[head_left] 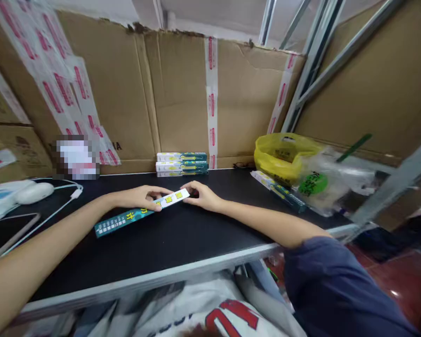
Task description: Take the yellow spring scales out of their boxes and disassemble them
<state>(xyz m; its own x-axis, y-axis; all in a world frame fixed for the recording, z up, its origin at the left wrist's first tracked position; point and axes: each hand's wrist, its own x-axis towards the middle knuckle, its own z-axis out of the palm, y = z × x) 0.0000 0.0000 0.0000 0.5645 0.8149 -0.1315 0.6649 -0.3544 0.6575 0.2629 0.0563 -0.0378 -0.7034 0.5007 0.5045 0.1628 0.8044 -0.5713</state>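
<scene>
A long, narrow teal-and-white box (117,224) with yellow lettering lies at a slant just above the black tabletop. My left hand (140,197) is wrapped over its middle, fingers on the far side and thumb on the near side. At the white end of the box, my right hand (203,196) pinches the tip between thumb and fingers. Whether that end is open or closed is hidden by the fingers. Behind my hands, several similar slim boxes (181,164) are stacked against the cardboard.
A yellow plastic bag (284,157) and a clear bag (319,182) with a green print stand at the right, beside another slim box (279,191). On the left are a white cable (56,217), a white mouse-like item (38,192) and a phone-like slab (10,234). Cardboard (185,93) walls the back.
</scene>
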